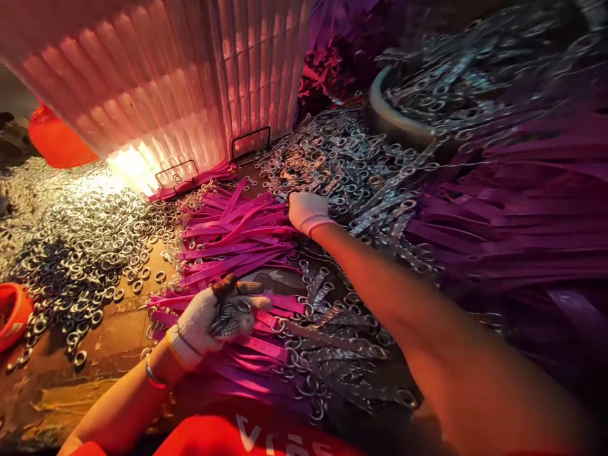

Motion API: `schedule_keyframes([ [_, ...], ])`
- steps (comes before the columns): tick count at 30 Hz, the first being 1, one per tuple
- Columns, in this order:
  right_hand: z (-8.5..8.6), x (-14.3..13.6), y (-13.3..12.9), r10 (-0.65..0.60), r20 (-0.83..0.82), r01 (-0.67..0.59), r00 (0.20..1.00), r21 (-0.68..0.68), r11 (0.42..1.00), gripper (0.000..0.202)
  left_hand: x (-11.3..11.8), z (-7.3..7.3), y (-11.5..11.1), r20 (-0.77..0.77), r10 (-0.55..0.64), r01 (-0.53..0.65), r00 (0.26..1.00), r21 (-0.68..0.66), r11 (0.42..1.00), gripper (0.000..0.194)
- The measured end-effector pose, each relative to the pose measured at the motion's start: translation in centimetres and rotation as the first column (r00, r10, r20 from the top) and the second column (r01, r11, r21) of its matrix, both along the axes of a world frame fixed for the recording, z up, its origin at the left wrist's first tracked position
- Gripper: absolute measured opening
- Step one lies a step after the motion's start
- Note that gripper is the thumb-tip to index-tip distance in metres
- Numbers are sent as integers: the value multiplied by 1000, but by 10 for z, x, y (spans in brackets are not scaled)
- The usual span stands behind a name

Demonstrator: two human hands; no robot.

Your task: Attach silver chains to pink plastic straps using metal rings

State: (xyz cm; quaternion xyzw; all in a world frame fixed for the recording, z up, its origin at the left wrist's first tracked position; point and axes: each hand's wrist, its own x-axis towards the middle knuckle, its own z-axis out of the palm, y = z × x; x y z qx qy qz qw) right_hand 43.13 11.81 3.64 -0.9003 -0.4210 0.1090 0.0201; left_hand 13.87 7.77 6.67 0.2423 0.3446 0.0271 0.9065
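My left hand [213,320], in a white glove with dark fingertips, is turned palm up. Its fingers curl around a few metal rings [232,313], with a dotted or perforated metal piece among them. Beneath it lie pink straps [232,240] spread in a thick layer, some with metal rings at their right ends. My right hand [306,212], also gloved, is closed in a fist at the right edge of the straps, beside a heap of ringed metal strips [332,152]. Whatever its fingers hold, if anything, is hidden from view.
Loose metal rings [104,240] cover the left of the table. A lit corrugated plastic screen [180,82] stands behind, with an orange container [59,139] beyond. An orange-red ring-shaped object [14,313] sits at left. A tub [399,107] overflows with metal strips; purple straps [536,209] lie at right.
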Motion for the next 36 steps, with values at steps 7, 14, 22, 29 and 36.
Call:
schedule_keyframes([
  [7,-6,8,-16,-12,-18,13,1000,48,999,37,-5,8,-7,-92,-5,25,996,211,977,42],
  [14,37,-52,-79,260,-453,8,853,509,861,39,-8,-4,-15,-104,154,-69,983,563,824,46],
  [22,43,-156,-167,652,-252,-418,715,593,688,44,8,-8,-27,109,280,-277,954,678,681,39],
  [29,41,-157,-168,569,-378,-189,731,689,700,42,5,-1,-32,78,134,-154,988,553,819,36],
  [36,39,-158,-172,405,-741,291,535,612,735,33,-5,-5,-45,7,113,-93,994,621,778,34],
])
